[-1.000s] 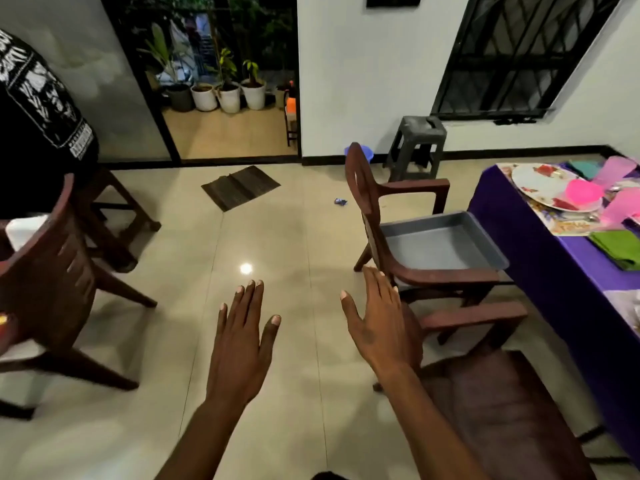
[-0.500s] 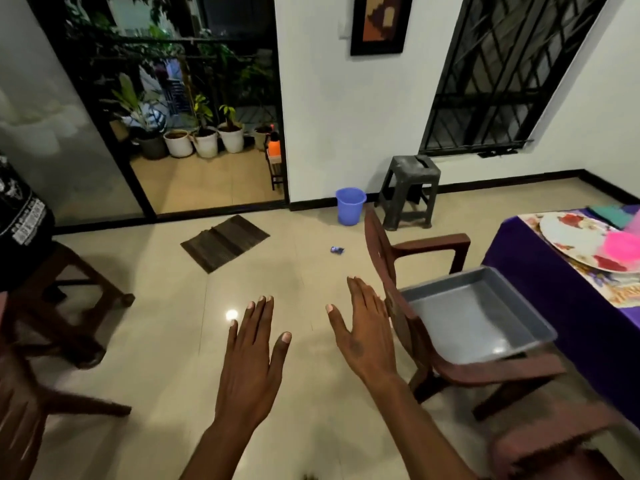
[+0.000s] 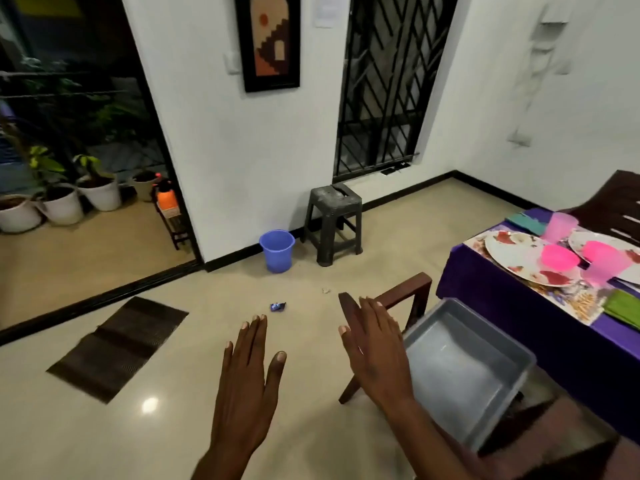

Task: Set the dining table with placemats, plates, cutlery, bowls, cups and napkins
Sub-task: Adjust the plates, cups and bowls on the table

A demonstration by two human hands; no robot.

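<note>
My left hand [image 3: 247, 382] and my right hand [image 3: 375, 351] are held out flat in front of me, fingers straight, holding nothing. The dining table [image 3: 485, 292] with a purple cloth stands at the right. On it lie a patterned placemat [image 3: 568, 301], a floral plate [image 3: 516, 258] with a pink bowl [image 3: 559, 258] on it, a second plate [image 3: 588, 241] with another pink bowl [image 3: 601, 252], two pale pink cups [image 3: 563, 226] [image 3: 602, 271], a teal napkin [image 3: 526, 220] and a green napkin [image 3: 623, 308].
An empty grey tray [image 3: 460, 368] sits on a brown chair [image 3: 398, 299] just right of my right hand. A grey stool [image 3: 334, 220] and blue bucket [image 3: 277, 250] stand by the wall. A dark mat [image 3: 117, 346] lies on the floor. Potted plants [image 3: 62, 202] stand beyond the doorway.
The view has risen and turned right, so more of the table setting shows. Both hands stay flat and empty in front of me.
</note>
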